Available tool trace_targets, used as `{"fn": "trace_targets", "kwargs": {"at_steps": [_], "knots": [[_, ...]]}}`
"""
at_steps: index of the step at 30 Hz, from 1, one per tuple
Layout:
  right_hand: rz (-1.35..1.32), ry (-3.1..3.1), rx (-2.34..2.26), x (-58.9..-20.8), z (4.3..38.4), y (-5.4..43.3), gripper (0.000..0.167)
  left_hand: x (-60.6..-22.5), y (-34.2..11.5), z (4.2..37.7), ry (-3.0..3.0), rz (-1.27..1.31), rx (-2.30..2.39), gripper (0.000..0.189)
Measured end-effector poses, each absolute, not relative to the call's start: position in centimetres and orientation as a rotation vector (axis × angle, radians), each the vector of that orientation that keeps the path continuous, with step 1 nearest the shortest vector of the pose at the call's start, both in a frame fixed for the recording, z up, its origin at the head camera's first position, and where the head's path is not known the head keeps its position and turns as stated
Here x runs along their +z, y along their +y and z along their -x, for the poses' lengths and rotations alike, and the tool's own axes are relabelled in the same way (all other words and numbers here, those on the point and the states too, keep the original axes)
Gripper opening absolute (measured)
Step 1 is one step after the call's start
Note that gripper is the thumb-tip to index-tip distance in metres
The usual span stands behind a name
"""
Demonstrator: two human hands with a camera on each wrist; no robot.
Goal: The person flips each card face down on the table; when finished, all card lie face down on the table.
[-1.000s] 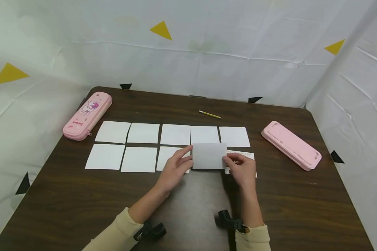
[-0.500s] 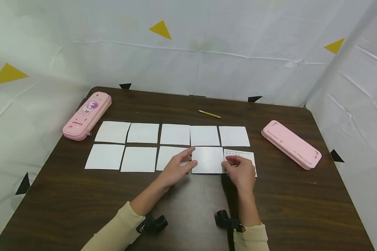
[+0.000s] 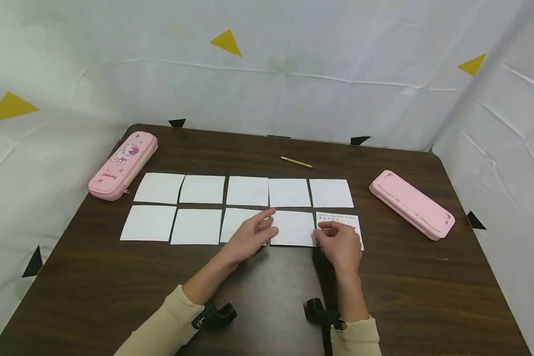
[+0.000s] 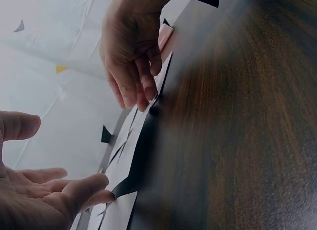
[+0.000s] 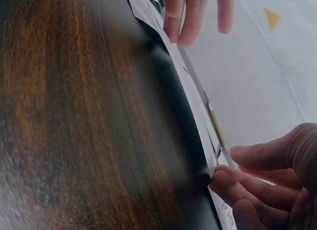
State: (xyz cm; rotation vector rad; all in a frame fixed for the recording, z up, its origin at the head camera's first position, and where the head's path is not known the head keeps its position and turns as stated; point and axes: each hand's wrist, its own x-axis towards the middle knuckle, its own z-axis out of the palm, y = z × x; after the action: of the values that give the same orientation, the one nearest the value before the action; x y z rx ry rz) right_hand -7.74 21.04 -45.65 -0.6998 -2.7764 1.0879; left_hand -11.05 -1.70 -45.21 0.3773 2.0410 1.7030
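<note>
A blank white card (image 3: 293,229) lies flat in the front row of cards, between my two hands. My left hand (image 3: 248,238) is at its left edge, fingers extended, partly covering the neighbouring white card (image 3: 238,220). In the left wrist view the thumb and fingers of that hand (image 4: 54,190) are spread apart with nothing between them. At the card's right edge is my right hand (image 3: 341,245), loosely bent, over a printed card (image 3: 344,218) bearing "Happy Teacher's Day". The right wrist view shows this hand's thumb apart from its fingers (image 5: 228,185), a fingertip by the card edge.
Several more white cards (image 3: 202,189) form two rows on the dark wooden table (image 3: 93,287). Behind them lies a yellow pencil (image 3: 296,162). Pink pencil cases stand at both sides, the left case (image 3: 124,165) with a rabbit picture, the right case (image 3: 411,205) plain.
The white card, held raised between both hands earlier, has come down flat into the front row. The fingers have let go of it, and both hands stay close to its sides.
</note>
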Motion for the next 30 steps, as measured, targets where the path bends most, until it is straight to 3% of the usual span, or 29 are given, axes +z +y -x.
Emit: {"fn": "trace_targets", "kwargs": {"at_steps": [16, 30], "knots": [[0.692, -2.778, 1.125, -45.5, 7.7, 21.4, 0.026, -45.2, -1.7, 10.9, 2.015, -0.393, 1.692, 0.056], [0.952, -2.647, 1.109, -44.1, 6.6, 26.2, 0.035, -45.0, 1.8, 10.0, 1.827, -0.444, 1.727, 0.052]]}}
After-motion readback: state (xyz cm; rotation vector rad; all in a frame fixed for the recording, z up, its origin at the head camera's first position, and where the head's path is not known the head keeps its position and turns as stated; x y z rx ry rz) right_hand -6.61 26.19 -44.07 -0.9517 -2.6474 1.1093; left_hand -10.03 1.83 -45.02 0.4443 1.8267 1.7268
